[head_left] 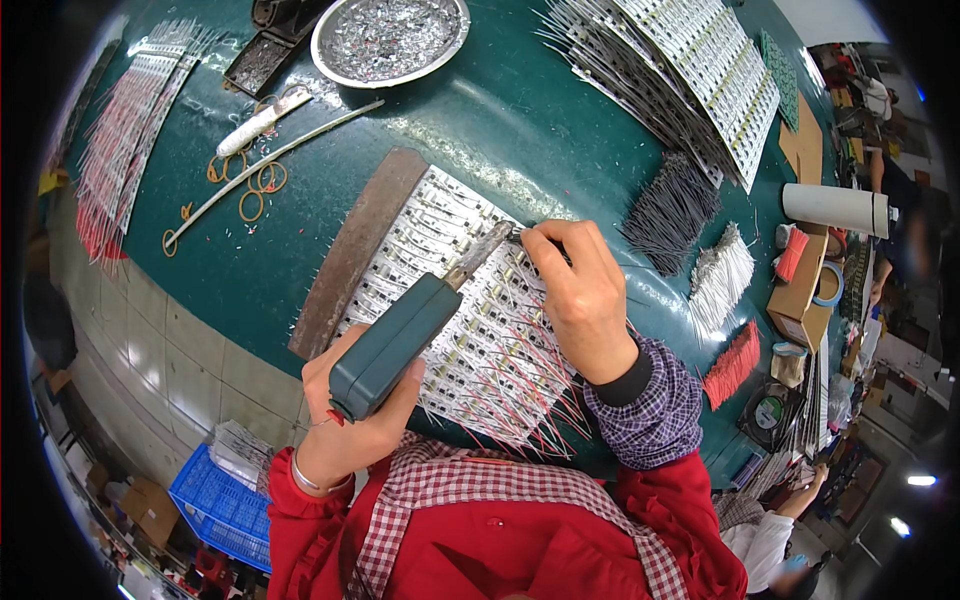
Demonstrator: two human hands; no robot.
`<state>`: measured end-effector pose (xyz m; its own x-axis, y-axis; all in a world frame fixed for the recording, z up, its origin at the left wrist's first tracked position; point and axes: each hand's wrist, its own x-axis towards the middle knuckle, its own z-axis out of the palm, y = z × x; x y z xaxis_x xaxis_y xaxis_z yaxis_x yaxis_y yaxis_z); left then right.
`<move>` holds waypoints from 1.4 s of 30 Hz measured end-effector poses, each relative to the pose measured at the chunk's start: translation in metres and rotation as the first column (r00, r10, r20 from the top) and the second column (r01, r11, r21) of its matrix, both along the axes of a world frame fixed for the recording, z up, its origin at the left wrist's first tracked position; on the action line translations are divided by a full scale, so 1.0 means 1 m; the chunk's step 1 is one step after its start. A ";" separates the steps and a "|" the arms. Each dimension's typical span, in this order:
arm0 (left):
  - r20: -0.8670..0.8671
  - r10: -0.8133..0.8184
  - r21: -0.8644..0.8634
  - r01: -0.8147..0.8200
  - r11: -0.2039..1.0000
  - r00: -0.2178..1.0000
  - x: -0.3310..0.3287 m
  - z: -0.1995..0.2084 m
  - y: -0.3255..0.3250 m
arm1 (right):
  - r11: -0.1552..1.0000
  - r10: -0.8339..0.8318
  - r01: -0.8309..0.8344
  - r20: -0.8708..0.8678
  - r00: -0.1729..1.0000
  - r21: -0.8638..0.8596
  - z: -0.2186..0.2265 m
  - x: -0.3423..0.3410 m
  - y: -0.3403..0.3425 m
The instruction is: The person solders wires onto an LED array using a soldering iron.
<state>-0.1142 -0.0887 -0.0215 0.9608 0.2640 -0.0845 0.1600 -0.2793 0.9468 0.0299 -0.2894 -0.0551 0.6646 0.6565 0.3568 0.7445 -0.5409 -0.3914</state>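
At the far left of the dark green bench (240, 310), white circuit-board panels (150, 110) fringed with pale and reddish wires reach the edge. Below the bench, a blue slatted plastic crate (215, 505) stands low, a clear bag on top. Farther right on the bench, a stubby white-wrapped stick (262, 124) lies near a long, thin, off-white rod (270, 160), with tan rubber bands (252, 206) scattered around them. Behind these sits a round, pale-rimmed bowl (461, 40) of silvery scraps.

Nearer the person, a rusty brown metal bar (365, 245) runs along the left edge of a white circuit-board panel (485, 325), which lies aslant mid-bench with rows of small parts and red and white wires. The left hand (350, 425) is wrapped around a dark green, pistol-shaped soldering tool (395, 345), its metal tip over the panel's upper right edge. Just beside that tip, the right hand (582, 290) pinches a thin dark wire between thumb and forefinger; its ends are hard to make out.

Right of it lie bundles of black wires (670, 210), white wires (722, 280) and red wires (733, 365).
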 end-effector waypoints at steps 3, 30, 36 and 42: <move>-0.033 -0.017 0.039 0.018 0.999 0.999 0.002 0.001 0.000 | 1.000 0.002 -0.002 -0.002 1.000 -0.001 0.000 0.000 0.000; 0.006 0.014 0.051 -0.014 0.999 1.000 -0.017 0.000 0.004 | 1.000 -0.001 0.000 0.034 0.999 0.028 0.002 -0.004 0.000; 0.005 0.013 0.055 -0.013 0.998 1.000 -0.023 0.000 0.003 | 0.997 0.046 -0.045 -0.014 0.999 0.056 0.001 -0.010 0.000; -0.021 0.023 0.020 -0.023 1.000 1.000 -0.023 0.000 0.001 | 0.999 0.026 -0.024 -0.047 0.999 0.045 0.001 -0.012 0.001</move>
<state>-0.1375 -0.0874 -0.0215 0.9526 0.2878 -0.0989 0.1862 -0.2943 0.9374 0.0182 -0.2885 -0.0541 0.6650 0.6573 0.3546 0.7376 -0.5036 -0.4499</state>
